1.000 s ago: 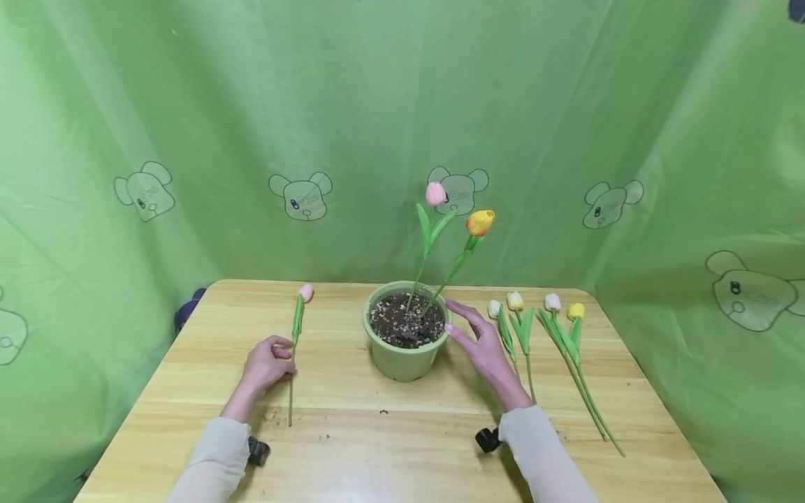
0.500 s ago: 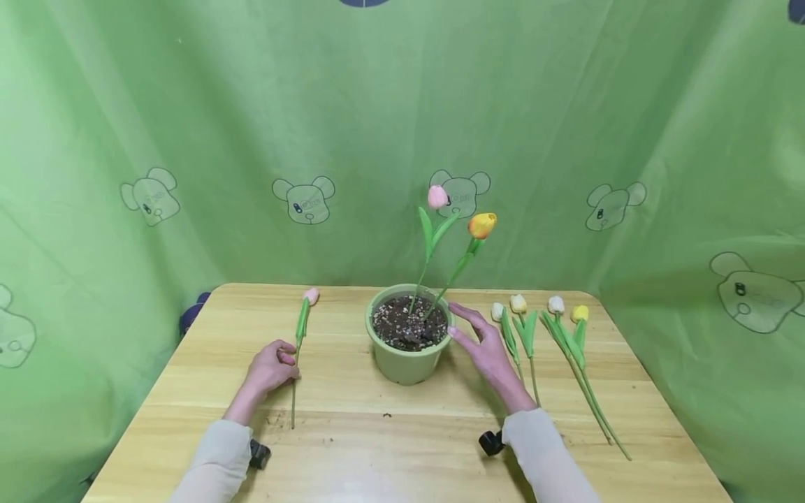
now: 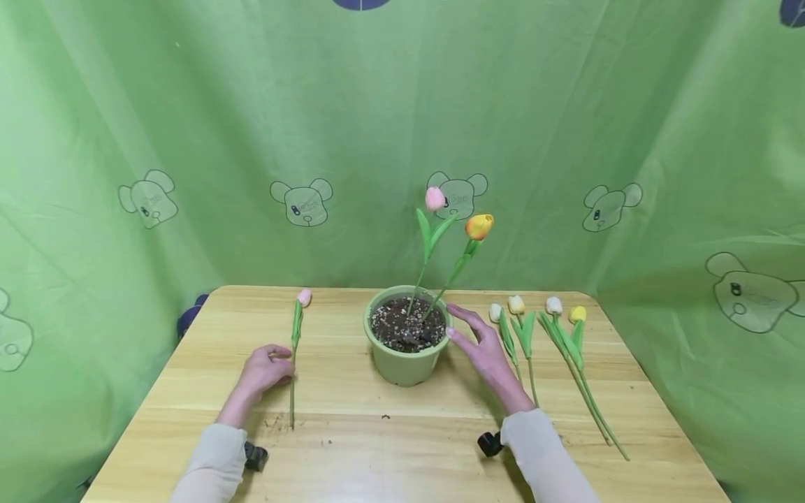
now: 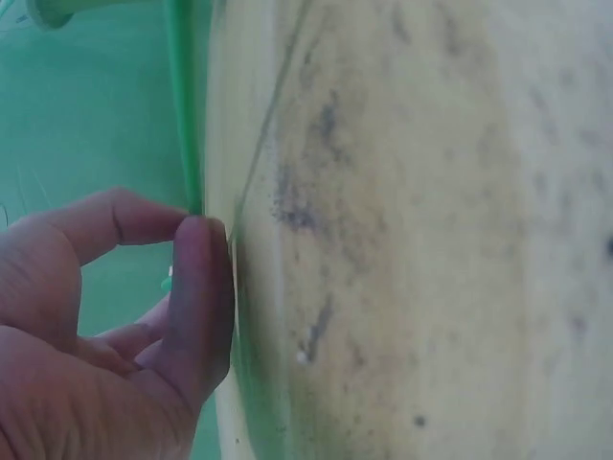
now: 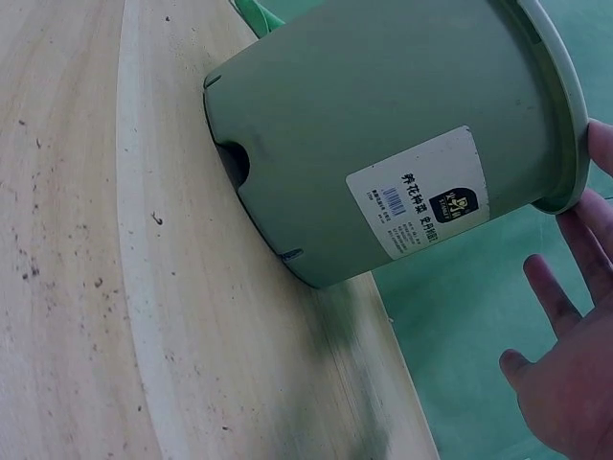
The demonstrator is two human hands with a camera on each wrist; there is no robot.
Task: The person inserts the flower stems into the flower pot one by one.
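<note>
My left hand (image 3: 267,370) pinches the stem of a pink tulip (image 3: 297,320) lying left of the pot; in the left wrist view, thumb and forefinger (image 4: 153,216) meet at the green stem (image 4: 182,115). With fingers spread and nearly straight, my right hand (image 3: 487,353) touches the right rim of a light green flowerpot (image 3: 405,367). Dark soil (image 3: 402,325) with pale grains fills the pot. Standing in it are another pink tulip (image 3: 434,200) and an orange-yellow tulip (image 3: 480,227), which leans right. The right wrist view shows the pot's white label (image 5: 421,196).
Right of the pot lie several tulips, among them two white tulips (image 3: 553,305), a pale yellow tulip (image 3: 516,304) and a yellow tulip (image 3: 576,314). Soil crumbs dot the wooden table (image 3: 352,447). A green curtain (image 3: 365,105) surrounds the back and sides.
</note>
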